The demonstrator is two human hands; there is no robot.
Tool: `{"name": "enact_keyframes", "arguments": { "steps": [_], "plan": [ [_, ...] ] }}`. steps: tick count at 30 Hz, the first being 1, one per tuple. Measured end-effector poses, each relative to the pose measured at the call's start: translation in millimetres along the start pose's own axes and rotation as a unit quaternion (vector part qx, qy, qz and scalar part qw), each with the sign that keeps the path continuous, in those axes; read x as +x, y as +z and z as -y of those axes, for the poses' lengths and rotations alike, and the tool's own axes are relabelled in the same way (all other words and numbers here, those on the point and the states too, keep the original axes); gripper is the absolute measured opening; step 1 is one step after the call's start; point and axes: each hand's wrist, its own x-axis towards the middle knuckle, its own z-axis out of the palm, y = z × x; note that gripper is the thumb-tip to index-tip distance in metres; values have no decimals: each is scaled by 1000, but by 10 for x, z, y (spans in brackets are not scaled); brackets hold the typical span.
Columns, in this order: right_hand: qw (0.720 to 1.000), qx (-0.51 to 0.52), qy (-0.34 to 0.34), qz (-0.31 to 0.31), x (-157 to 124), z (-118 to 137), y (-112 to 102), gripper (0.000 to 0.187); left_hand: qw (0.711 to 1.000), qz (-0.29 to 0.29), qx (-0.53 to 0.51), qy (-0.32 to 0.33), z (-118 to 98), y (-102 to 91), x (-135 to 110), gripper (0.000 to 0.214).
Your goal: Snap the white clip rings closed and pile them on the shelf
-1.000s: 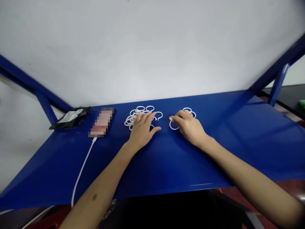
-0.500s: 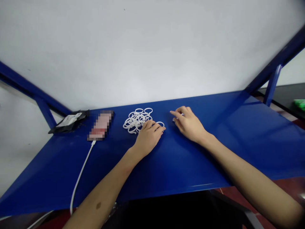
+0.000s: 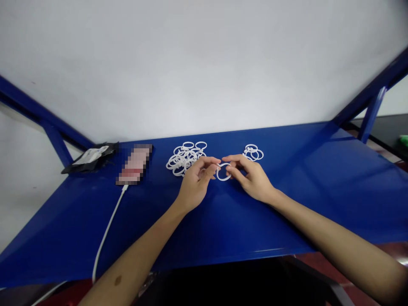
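A single white plastic ring with a small clasp-like end (image 3: 224, 180) is held up between both hands above the blue table. My left hand (image 3: 194, 185) pinches its left side between thumb and fingers. On the opposite side, my right hand (image 3: 255, 178) pinches the ring the same way. Behind my left hand lies a tangled pile of several white rings (image 3: 182, 160), partly covered by the fingers. A smaller group of white rings (image 3: 254, 154) rests just beyond my right hand.
On the left of the blue table (image 3: 306, 204) lies a blurred-out phone (image 3: 135, 163) with a white cable (image 3: 108, 229) running over the front edge. A black plastic packet (image 3: 92, 158) sits farther left. A white wall (image 3: 204, 68) and blue frame bars (image 3: 376, 97) bound the table.
My hands have come together from being apart, and both now grip one ring. My right hand has moved off the small group of rings, which now shows.
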Motion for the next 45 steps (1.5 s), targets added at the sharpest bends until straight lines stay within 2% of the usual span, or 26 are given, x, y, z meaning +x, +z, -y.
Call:
{"name": "enact_keyframes", "arguments": {
  "steps": [5, 10, 14, 18, 24, 28, 33, 39, 43, 45],
  "plan": [
    [1000, 8, -3, 3, -21, 65, 18, 20, 999, -8, 47, -4, 65, 10, -5, 28],
    [999, 30, -6, 43, -36, 86, 90, 15, 998, -7, 58, 7, 100, 27, -2, 32],
    [995, 67, 66, 19, -31, 77, 100, 19, 999, 4, 36, -2, 81, 18, 8, 45],
    [987, 123, 105, -5, -3, 49, 46, 23, 999, 31, -6, -9, 70, 11, 14, 37],
    [976, 170, 119, 62, -7, 48, 37, 23, 1000, 5, -8, -12, 94, 3, 36, 25],
    [979, 164, 103, 66, -35, 44, 59, 22, 1000, 9, 20, -7, 117, -40, 58, 26],
    [990, 115, 62, 56, -84, 65, 69, 20, 993, -12, 112, 19, 129, -63, 47, 24],
    [998, 17, 16, 57, -45, 36, 79, 20, 974, 4, 216, 67, 118, -100, 89, 20],
    [992, -116, -38, -27, 50, -130, -2, 19, 923, -39, 358, 137, 166, -226, 183, 8],
    [977, -196, -40, -70, 94, -251, -92, 23, 890, -62, 433, 131, 219, -291, 263, 9]
  ]
}}
